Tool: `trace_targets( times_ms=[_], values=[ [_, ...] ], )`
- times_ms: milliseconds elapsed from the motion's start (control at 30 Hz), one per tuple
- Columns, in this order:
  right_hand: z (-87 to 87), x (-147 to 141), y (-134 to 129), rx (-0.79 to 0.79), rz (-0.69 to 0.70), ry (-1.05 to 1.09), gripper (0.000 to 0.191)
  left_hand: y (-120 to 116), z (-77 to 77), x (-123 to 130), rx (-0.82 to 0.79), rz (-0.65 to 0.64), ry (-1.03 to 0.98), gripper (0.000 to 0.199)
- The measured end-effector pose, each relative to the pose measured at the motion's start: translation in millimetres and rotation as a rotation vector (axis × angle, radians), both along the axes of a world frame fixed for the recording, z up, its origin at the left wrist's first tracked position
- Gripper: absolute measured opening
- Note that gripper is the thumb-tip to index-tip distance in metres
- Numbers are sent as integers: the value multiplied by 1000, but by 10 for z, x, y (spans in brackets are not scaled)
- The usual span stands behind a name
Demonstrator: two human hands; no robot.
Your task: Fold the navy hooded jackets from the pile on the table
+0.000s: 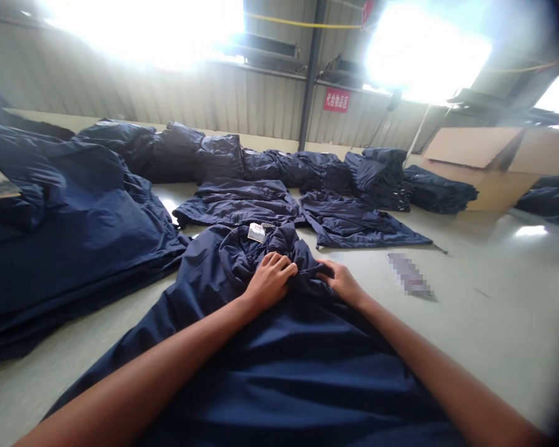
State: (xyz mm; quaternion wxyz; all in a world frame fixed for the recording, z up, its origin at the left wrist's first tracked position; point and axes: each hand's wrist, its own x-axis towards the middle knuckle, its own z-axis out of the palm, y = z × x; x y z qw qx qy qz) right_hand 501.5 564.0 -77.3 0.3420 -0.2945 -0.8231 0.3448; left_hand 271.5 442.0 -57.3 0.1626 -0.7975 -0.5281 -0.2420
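A dark navy jacket (pixel 279 372) is spread out in front of me, its gathered collar end away from me. A white printed tag (pixel 256 232) lies at the collar. My left hand (pixel 271 280) has its fingers curled onto the bunched cloth near the middle of the collar. Just to the right, my right hand (pixel 339 279) pinches the jacket's edge between thumb and fingers. Folds of cloth hide some fingertips.
Two navy garments (pixel 237 202) (pixel 354 220) lie flat beyond the jacket. A large navy pile (pixel 74 230) stands at left. Folded stacks (pixel 221 155) line the wall, with a cardboard box (pixel 484 177) at right. A blurred flat object (pixel 409 274) lies on the floor (pixel 494 323).
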Motion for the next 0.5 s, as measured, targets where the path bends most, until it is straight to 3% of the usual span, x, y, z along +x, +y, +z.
trace_targets(
  times_ms=[133, 233, 367, 500],
  values=[
    [-38, 9, 121, -160, -38, 156, 40, 6, -23, -6, 12, 2, -41, 31],
    [-78, 60, 250, -204, -187, 251, 38, 2, -37, 5, 49, 1, -34, 37],
    [-72, 132, 280, -53, -410, 336, 33, -6, -45, 24, 96, -2, -23, 41],
    [5, 210, 229, 149, -532, 347, 30, -12, -47, 27, 103, 0, -2, 44]
  ],
)
